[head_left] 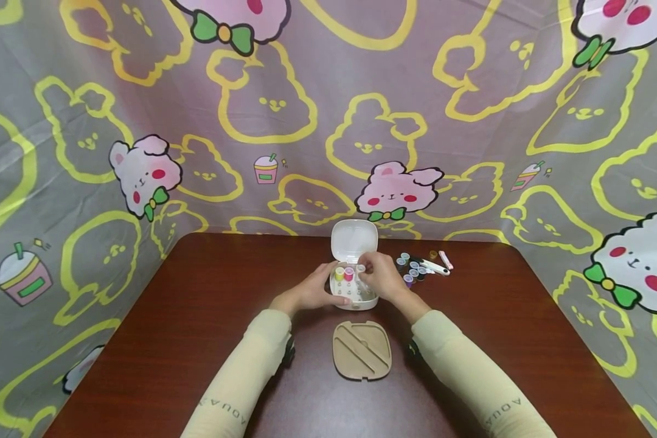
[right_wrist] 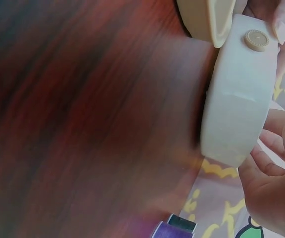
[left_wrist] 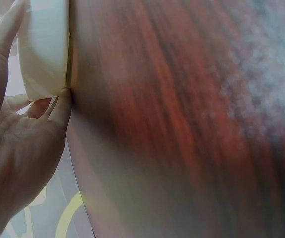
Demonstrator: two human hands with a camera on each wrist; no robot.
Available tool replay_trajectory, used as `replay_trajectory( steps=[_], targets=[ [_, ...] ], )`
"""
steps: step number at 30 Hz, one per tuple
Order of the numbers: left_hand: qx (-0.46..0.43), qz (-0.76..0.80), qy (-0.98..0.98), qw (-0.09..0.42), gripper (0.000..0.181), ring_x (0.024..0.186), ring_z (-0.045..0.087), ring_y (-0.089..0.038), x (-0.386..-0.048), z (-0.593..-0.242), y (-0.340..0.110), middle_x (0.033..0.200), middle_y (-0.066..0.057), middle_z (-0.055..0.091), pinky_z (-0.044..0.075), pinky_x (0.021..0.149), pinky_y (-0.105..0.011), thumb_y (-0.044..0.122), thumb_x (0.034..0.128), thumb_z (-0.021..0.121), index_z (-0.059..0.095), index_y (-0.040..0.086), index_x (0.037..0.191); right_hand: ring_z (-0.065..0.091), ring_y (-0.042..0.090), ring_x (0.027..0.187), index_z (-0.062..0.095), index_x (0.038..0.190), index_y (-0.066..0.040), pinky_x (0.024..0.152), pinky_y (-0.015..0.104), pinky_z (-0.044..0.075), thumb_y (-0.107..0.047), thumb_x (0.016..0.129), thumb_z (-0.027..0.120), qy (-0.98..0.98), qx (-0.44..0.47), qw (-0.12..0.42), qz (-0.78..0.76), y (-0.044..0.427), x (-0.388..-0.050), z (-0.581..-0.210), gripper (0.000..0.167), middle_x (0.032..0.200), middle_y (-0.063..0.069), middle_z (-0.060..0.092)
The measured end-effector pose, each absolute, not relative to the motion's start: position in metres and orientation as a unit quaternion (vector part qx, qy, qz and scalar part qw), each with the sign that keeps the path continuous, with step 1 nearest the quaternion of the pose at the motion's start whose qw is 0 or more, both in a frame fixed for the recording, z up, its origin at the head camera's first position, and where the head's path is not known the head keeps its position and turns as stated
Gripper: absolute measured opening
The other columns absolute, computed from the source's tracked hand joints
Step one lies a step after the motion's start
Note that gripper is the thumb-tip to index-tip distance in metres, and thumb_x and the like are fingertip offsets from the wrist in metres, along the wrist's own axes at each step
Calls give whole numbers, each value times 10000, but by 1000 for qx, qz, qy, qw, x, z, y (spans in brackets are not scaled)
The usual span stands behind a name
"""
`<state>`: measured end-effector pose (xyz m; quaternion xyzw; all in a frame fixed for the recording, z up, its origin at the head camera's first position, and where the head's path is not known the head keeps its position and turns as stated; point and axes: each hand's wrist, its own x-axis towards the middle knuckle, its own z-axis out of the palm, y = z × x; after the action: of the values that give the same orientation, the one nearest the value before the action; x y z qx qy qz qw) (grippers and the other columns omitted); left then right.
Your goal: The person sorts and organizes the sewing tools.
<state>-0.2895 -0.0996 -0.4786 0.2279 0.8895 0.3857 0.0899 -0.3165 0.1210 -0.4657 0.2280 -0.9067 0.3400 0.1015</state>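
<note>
A white sewing box [head_left: 367, 305] stands on the table with its lid [head_left: 353, 241] up. My left hand [head_left: 313, 291] grips the box by its left side, thumb along the front rim. Inside, a yellow thread spool [head_left: 339, 274] and a pink thread spool [head_left: 348, 274] stand side by side in the back row, with bare pegs in front. Over the same row, my right hand [head_left: 382, 277] pinches a white-topped thread spool [head_left: 361, 268]. The right wrist view shows the box's front with its round button [right_wrist: 256, 40]; there the held spool is hidden.
Several loose thread spools [head_left: 414, 266] lie right of the box, beside white-handled scissors [head_left: 435, 266] and a small pink-and-white item [head_left: 446, 260]. A beige tray [head_left: 362, 351] with slanted grooves lies in front of the box. Patterned cloth [head_left: 317, 152] hangs behind the table.
</note>
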Motion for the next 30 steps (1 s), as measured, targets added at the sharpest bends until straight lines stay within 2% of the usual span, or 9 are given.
replay_trajectory(
  steps=[10, 22, 30],
  targets=[
    [223, 397, 886, 92, 1020, 1410, 393, -280, -289, -479, -100, 1545, -146, 376, 314, 1187, -443, 405, 816, 874, 298, 104, 1603, 648, 227, 805, 738, 945, 18, 733, 378, 571, 61, 815, 770, -912, 227, 110, 323, 116, -313, -462, 141, 863, 126, 713],
    [221, 396, 885, 100, 1025, 1401, 389, -260, -289, -479, -100, 1556, -136, 359, 314, 1190, -449, 419, 823, 866, 283, 114, 1609, 604, 203, 749, 742, 912, -31, 684, 362, 542, 27, 818, 793, -927, 208, 114, 289, 112, -313, -464, 121, 834, 70, 704],
    [216, 394, 887, 109, 1039, 1417, 376, -254, -288, -478, -100, 1578, -117, 340, 308, 1193, -449, 438, 821, 862, 268, 138, 1619, 618, 217, 768, 746, 951, -29, 714, 387, 547, 14, 825, 800, -933, 204, 102, 278, 110, -313, -464, 144, 866, 86, 715]
  ],
)
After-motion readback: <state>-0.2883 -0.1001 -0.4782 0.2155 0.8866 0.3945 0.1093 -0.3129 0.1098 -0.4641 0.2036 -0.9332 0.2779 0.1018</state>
